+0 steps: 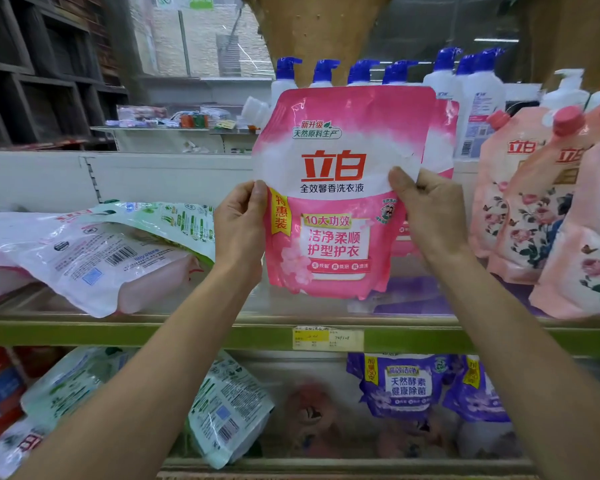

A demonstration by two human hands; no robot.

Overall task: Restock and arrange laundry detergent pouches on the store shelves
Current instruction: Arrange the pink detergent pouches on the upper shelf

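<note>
As hands [239, 221] [430, 209] pinch edges, pouch [333, 168] ~upright.

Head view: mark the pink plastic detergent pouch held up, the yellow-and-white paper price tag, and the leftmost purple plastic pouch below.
Pink plastic detergent pouch [333, 168], head view, red logo on its front.
Yellow-and-white paper price tag [328, 338], head view, its centre.
Leftmost purple plastic pouch [407, 386], head view, white front label.
</note>
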